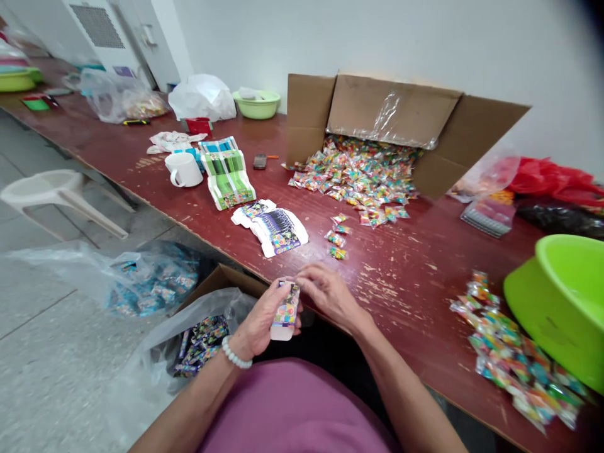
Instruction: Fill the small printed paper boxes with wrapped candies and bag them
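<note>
My left hand [264, 318] is wrapped round a small printed candy box [286, 308], purple with coloured candies on it, a white flap sticking out at the near end. At the box's far end, my right hand [328, 292] has its fingers curled and pinched against the edge; the exact grip is partly hidden. Just beyond the hands, several wrapped candies [336, 239] lie in a short row. To their left are flat purple carton blanks [278, 231], with a stack of green blanks [229, 173] behind.
Wrapped candies [363, 170] spill from a tipped cardboard box [396, 104]. On the right sit a green basin [533, 289] and more candies [514, 352]. A white mug [184, 170] stands left. Below the table edge, a plastic-lined carton [221, 277] holds filled purple boxes [201, 343].
</note>
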`<action>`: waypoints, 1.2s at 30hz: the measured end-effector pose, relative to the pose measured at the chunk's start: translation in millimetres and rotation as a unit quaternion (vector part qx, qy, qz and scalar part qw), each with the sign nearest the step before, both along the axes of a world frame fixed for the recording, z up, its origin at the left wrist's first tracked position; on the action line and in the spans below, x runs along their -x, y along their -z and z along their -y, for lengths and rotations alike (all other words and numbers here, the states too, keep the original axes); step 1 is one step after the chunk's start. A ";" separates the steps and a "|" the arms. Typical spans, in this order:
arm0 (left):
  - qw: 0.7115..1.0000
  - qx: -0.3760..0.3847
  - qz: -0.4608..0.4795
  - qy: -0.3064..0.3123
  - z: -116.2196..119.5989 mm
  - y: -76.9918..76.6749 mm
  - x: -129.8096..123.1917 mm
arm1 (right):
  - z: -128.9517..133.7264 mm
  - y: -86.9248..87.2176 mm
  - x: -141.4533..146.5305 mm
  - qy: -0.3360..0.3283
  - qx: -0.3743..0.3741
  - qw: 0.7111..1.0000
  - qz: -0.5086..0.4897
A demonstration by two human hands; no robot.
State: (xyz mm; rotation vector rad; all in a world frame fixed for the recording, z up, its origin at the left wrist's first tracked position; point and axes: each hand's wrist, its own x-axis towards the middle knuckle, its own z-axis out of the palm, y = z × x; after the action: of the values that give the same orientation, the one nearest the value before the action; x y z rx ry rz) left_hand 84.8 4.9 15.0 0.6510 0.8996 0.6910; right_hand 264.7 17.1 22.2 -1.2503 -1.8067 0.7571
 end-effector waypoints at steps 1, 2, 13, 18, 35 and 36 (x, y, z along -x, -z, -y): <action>1.000 0.003 0.022 -0.003 2.6 0.5 -0.4 | -8.8 5.4 -9.4 0.062 -0.009 0.998 0.030; 0.999 0.004 0.042 -0.004 6.0 1.7 -0.1 | -17.5 10.8 -19.6 0.149 -0.008 0.986 0.078; 0.965 -0.077 -0.157 0.197 9.0 24.5 75.1 | -30.9 38.6 -67.7 0.278 0.079 0.939 0.187; 0.883 -0.095 -0.250 0.386 -10.0 14.9 100.2 | -5.6 17.2 -26.9 0.110 0.190 0.970 -0.109; 0.962 -0.179 -0.102 0.182 5.0 -7.0 44.2 | 27.8 -14.2 28.3 -0.001 -0.072 0.996 0.043; 0.962 -0.182 -0.108 0.171 5.5 -7.0 43.7 | 28.4 -13.9 28.5 0.009 -0.078 0.996 0.047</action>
State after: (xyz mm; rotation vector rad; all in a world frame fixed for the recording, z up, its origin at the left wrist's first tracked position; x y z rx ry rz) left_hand 41.1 -0.6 22.1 1.1989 0.8363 0.4789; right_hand 236.2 -11.3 36.1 -1.2145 -1.8888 0.5429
